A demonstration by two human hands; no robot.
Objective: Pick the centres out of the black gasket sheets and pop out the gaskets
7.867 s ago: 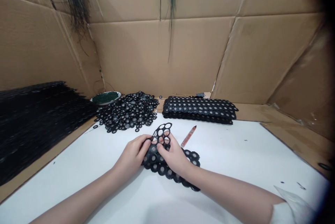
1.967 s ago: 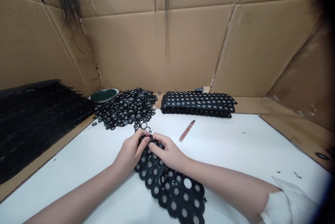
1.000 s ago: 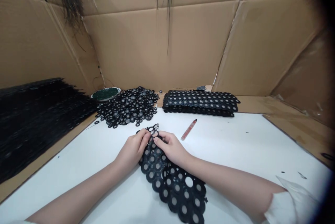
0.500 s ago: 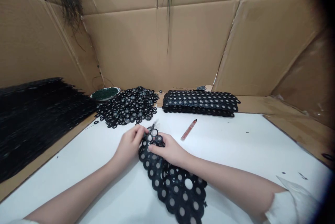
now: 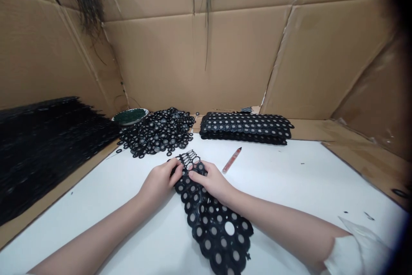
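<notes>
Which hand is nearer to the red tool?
Right. The right hand is just to the near left of the red tool, apart from it; the left hand is farther off to the left.

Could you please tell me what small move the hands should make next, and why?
Perhaps the left hand should steady the black sheet of linked round rings while the right hand presses a grey-centred ring beside its thumb: both hands grip where open rings meet grey-centred ones.
</notes>
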